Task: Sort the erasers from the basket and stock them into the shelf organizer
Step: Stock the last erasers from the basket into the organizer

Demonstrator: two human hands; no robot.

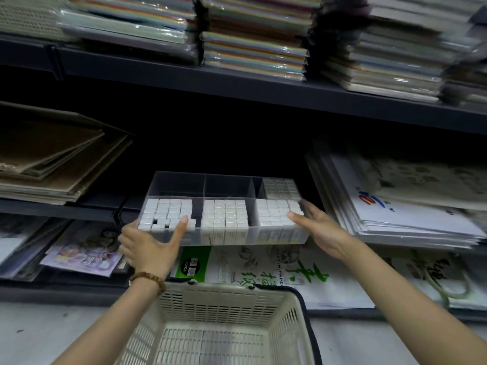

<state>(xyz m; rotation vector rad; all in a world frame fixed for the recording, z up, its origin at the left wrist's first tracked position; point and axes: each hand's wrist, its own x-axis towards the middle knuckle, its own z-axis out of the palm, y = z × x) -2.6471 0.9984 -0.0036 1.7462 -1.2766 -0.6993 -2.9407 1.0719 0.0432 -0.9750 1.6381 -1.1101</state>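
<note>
While the dark shelving (237,93) fills the frame, wrapped paper stacks (253,48) crowd its top level. At bottom centre sits the cream basket (224,287), nothing visible inside. Just above it, mid-frame, the clear shelf organizer (184,185) juts out past the shelf edge, held at both front corners. The left hand (147,248) grips the lower-left corner, fingers curled beneath, thumb (181,225) pressed on top. The right hand (324,230) clasps the right corner, fingers laid across the top. White erasers (225,214) pack the three front compartments and the rear right one, with a few gaps at front left. A bead bracelet (150,279) circles the left wrist.
</note>
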